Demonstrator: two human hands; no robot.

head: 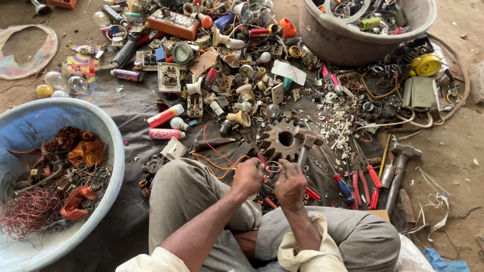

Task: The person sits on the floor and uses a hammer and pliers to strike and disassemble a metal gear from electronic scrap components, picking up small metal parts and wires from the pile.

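Left hand [247, 176] and right hand [290, 184] are both closed, held close together above the lap. Between them sits a small wire ring [274, 166], gripped from both sides; which fingers [282, 168] pinch it cannot be resolved. The left hand appears also to hold a red-handled tool [263, 162] (possibly pliers; its head is hidden).

Just beyond the hands lies a rusty gear [280, 141] on the dark sheet [131, 106] covering the ground. A hammer [305, 143] rests with its head on the gear. To the right lie red-handled pliers [373, 184], a screwdriver [343, 184] and a second hammer [398, 168].

At far left, a blue basin [113, 151] contains copper wire [85, 151] in coils and tangles. A grey tub [343, 43] of scrap stands at upper right. Bulbs [65, 83], switches and small electrical parts are scattered over the sheet.
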